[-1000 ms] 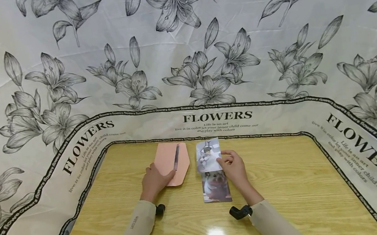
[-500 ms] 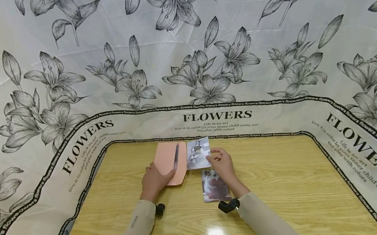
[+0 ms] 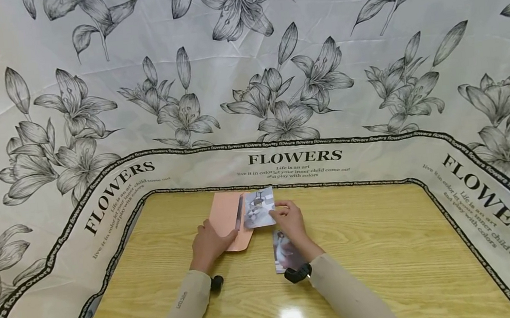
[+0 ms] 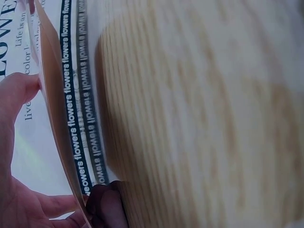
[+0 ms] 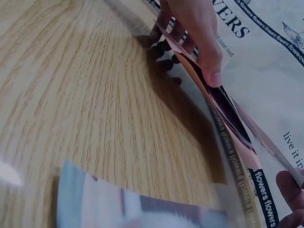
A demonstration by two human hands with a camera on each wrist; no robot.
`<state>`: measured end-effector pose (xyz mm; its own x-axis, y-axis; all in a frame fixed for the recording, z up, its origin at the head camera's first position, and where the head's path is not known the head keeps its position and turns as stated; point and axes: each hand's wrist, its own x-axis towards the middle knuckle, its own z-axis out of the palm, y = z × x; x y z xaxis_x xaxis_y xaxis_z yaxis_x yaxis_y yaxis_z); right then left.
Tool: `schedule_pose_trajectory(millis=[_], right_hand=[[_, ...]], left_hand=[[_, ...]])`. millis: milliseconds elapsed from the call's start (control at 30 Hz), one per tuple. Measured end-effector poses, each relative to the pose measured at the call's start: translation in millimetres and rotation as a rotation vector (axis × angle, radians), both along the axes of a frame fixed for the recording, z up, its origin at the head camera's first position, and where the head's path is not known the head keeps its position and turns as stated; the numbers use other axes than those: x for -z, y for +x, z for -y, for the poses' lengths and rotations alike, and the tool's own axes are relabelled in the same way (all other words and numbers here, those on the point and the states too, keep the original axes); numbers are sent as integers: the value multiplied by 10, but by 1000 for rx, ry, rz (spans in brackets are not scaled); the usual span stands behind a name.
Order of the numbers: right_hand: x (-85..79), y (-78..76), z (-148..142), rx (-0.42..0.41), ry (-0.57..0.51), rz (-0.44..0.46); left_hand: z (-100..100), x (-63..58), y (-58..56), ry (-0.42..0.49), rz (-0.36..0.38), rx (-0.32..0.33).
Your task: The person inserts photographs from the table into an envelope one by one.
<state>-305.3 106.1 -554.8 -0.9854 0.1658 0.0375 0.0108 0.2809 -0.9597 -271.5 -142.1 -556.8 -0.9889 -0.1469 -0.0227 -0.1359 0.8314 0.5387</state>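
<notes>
My left hand (image 3: 210, 244) grips a pink envelope (image 3: 223, 211) at its lower part, thumb on the front. In the right wrist view the envelope's mouth gapes, with the dark edge of a card (image 5: 232, 111) inside. The thumb and fingers of my right hand (image 3: 292, 222) pinch a cat photo card (image 3: 259, 208) by its right edge. Its left side overlaps the envelope's right side in the head view. Under my right forearm, another photo card (image 3: 283, 252) with an animal picture lies on the table, partly hidden by that wrist.
The wooden table (image 3: 376, 250) spreads out around both hands. Behind it and at the sides hangs a white flower-printed cloth (image 3: 279, 120), its black-lettered border meeting the table's far edge. A black wrist camera (image 3: 297, 273) sits over the lower card.
My right hand has carried the cat photo card leftward, off the other card and up over the envelope's right edge. The left hand stays in place with the envelope.
</notes>
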Motion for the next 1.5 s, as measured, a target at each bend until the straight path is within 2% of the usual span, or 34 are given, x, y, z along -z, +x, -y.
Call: schedule_pose_trajectory(millis=[333,700,1033,1500], right_hand=[[13,-68,83,-6,-6,65],[93,-108,215,14,42,69],[62,-112,347,1,25,99],[25,-17,427,-86,57,58]], left_hand=[[-17,-12,-3,-3,2,7],[-15,-11,15,2,-2,4],[-8,-6,10,14,-5,7],[-5,-12,18,30,7,-1]])
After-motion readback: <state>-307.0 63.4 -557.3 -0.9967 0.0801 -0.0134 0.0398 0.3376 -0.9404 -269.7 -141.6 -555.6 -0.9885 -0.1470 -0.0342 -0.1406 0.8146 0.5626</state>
